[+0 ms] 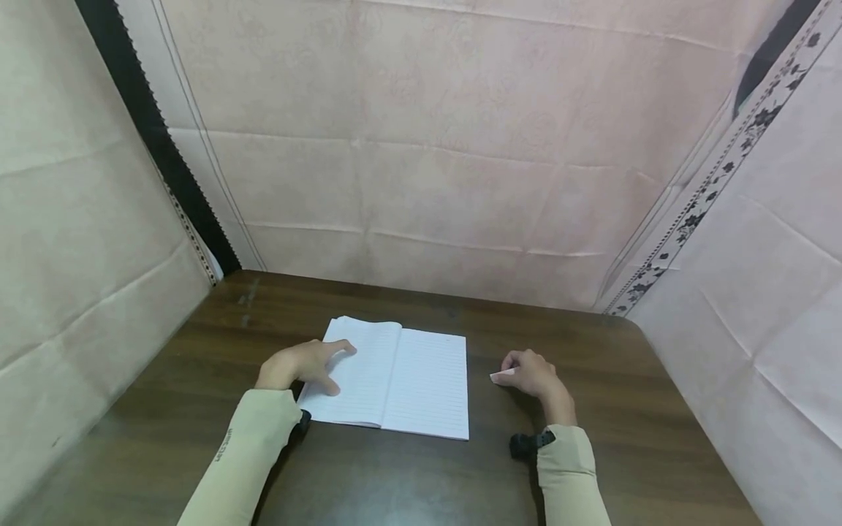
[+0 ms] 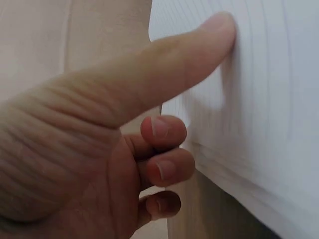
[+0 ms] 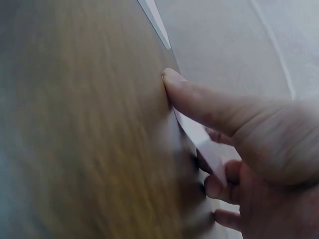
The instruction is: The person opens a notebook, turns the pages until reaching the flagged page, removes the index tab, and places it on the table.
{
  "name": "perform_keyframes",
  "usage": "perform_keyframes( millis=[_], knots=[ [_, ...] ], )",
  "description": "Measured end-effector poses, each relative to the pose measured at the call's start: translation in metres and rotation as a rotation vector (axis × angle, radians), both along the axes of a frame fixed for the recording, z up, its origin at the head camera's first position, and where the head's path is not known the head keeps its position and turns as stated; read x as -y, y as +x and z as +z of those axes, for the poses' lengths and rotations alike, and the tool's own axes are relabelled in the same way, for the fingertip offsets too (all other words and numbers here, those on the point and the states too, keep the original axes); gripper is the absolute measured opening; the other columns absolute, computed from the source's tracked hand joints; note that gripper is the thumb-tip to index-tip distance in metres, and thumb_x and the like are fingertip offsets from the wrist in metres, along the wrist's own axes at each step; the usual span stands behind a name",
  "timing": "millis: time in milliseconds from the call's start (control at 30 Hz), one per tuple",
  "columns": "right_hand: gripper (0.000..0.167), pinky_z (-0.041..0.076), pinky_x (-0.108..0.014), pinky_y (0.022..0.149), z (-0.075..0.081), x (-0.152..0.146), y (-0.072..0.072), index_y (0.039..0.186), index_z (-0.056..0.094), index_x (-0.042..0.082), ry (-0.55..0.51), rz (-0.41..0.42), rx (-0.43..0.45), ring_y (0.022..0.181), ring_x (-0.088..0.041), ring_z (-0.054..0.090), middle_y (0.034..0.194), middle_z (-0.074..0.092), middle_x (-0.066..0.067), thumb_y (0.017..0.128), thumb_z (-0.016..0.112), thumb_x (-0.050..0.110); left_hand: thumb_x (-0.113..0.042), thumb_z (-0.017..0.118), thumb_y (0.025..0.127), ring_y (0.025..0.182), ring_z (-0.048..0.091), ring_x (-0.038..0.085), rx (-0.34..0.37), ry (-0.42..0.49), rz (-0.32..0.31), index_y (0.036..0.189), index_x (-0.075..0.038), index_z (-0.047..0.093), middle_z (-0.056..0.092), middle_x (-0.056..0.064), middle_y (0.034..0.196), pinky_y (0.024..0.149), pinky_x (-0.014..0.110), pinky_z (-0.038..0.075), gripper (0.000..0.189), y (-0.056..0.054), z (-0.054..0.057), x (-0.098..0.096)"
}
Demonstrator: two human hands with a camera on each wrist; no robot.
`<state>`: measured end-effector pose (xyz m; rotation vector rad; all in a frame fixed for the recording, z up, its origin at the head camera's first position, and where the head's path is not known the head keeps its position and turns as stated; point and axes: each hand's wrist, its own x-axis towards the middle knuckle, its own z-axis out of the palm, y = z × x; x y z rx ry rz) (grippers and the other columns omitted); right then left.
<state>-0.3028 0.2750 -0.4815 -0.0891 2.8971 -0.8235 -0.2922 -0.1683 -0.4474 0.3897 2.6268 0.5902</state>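
An open lined notebook [image 1: 427, 383] lies on the table, its pages white. My left hand [image 1: 299, 367] rests on the left page near the outer edge, thumb and index finger spread apart. In the left wrist view the thumb [image 2: 184, 57] presses the paper, while other fingers [image 2: 169, 167] curl loosely beside the notebook's edge. To the right of the notebook, my right hand [image 1: 534, 376] pinches a thin white slip [image 1: 503, 373], which looks like paper. The right wrist view shows this slip [image 3: 199, 137] running between the thumb and the curled fingers, partly hidden by them, close to the tabletop.
The brown wooden table [image 1: 368, 475] has a back edge meeting a hanging pale cloth [image 1: 421, 183]. More cloth [image 1: 776, 241] hangs along the right side, and another sheet [image 1: 85, 256] along the left. Each wrist wears a dark band [image 1: 526, 446].
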Motion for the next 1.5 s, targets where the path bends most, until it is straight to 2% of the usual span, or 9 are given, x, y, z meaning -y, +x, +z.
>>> perform_keyframes(
  millis=[300, 533, 633, 867, 1000, 1133, 1233, 1333, 1500],
  knots=[
    [0.044, 0.033, -0.052, 0.085, -0.006, 0.001, -0.002, 0.092, 0.062, 0.014, 0.066, -0.013, -0.029, 0.099, -0.033, 0.046, 0.1, 0.051, -0.011, 0.077, 0.083, 0.05, -0.022, 0.086, 0.08, 0.115, 0.05, 0.03, 0.016, 0.02, -0.043, 0.145, -0.027, 0.048, 0.049, 0.019, 0.142, 0.096, 0.058, 0.043, 0.076, 0.001, -0.001, -0.001],
    [0.038, 0.031, -0.053, 0.085, -0.005, -0.001, -0.006, 0.09, 0.061, 0.017, 0.07, -0.008, -0.041, 0.1, -0.034, 0.045, 0.098, 0.051, -0.01, 0.081, 0.081, 0.048, -0.023, 0.086, 0.079, 0.116, 0.049, 0.032, 0.051, 0.068, -0.05, 0.145, -0.027, 0.045, 0.047, 0.021, 0.142, 0.098, 0.059, 0.041, 0.078, -0.006, -0.003, 0.003],
    [0.031, 0.03, -0.054, 0.085, -0.003, -0.001, -0.004, 0.09, 0.061, 0.018, 0.062, 0.011, -0.032, 0.103, -0.035, 0.044, 0.102, 0.05, -0.011, 0.086, 0.078, 0.043, -0.025, 0.086, 0.079, 0.11, 0.048, 0.028, 0.031, 0.055, -0.072, 0.144, -0.027, 0.046, 0.051, 0.017, 0.133, 0.094, 0.053, 0.043, 0.077, -0.008, -0.004, 0.006],
    [0.013, 0.036, -0.057, 0.087, 0.011, 0.01, 0.001, 0.092, 0.065, 0.014, 0.136, 0.017, -0.12, 0.095, -0.033, 0.051, 0.095, 0.057, -0.01, 0.096, 0.068, 0.026, -0.024, 0.075, 0.091, 0.075, 0.052, 0.018, -0.188, 0.035, -0.13, 0.126, -0.02, 0.06, 0.058, 0.003, 0.084, 0.071, 0.038, 0.046, 0.039, -0.013, -0.004, 0.009],
    [0.012, 0.031, -0.067, 0.1, 0.014, 0.024, 0.007, 0.098, 0.071, 0.01, 0.194, -0.003, -0.193, 0.099, -0.036, 0.054, 0.099, 0.061, -0.012, 0.097, 0.066, 0.02, -0.019, 0.07, 0.095, 0.072, 0.054, 0.014, -0.274, 0.055, -0.141, 0.099, -0.018, 0.066, 0.06, -0.004, 0.081, 0.068, 0.033, 0.046, 0.006, -0.016, -0.008, 0.011],
    [0.018, 0.04, -0.061, 0.095, 0.016, 0.035, 0.012, 0.105, 0.073, 0.007, 0.18, -0.034, -0.253, 0.092, -0.032, 0.059, 0.102, 0.065, -0.012, 0.099, 0.062, 0.021, -0.017, 0.07, 0.095, 0.068, 0.052, 0.013, -0.389, 0.072, -0.128, 0.086, -0.018, 0.065, 0.058, -0.005, 0.075, 0.062, 0.031, 0.044, 0.01, -0.024, -0.014, 0.011],
    [0.023, 0.046, -0.057, 0.089, 0.02, 0.041, 0.015, 0.11, 0.071, 0.005, 0.159, -0.031, -0.287, 0.089, -0.031, 0.062, 0.104, 0.067, -0.014, 0.1, 0.062, 0.023, -0.021, 0.072, 0.094, 0.072, 0.053, 0.016, -0.5, 0.061, -0.071, 0.093, -0.016, 0.066, 0.059, -0.002, 0.082, 0.066, 0.035, 0.047, 0.008, -0.026, -0.02, 0.012],
    [0.033, 0.045, -0.059, 0.094, 0.022, 0.044, 0.017, 0.123, 0.067, 0.006, 0.178, 0.01, -0.294, 0.101, -0.035, 0.063, 0.117, 0.066, -0.017, 0.1, 0.063, 0.029, -0.028, 0.072, 0.093, 0.086, 0.058, 0.023, -0.579, 0.03, -0.025, 0.114, -0.014, 0.066, 0.061, 0.007, 0.103, 0.08, 0.045, 0.049, 0.026, -0.022, -0.025, 0.014],
    [0.061, 0.028, -0.066, 0.108, 0.021, 0.043, 0.016, 0.149, 0.048, 0.015, 0.226, 0.079, -0.263, 0.132, -0.043, 0.046, 0.146, 0.05, -0.02, 0.097, 0.061, 0.046, -0.046, 0.067, 0.094, 0.12, 0.051, 0.042, -0.639, -0.03, -0.035, 0.146, -0.016, 0.05, 0.049, 0.022, 0.137, 0.103, 0.064, 0.033, 0.063, -0.016, -0.025, 0.02]
  ],
)
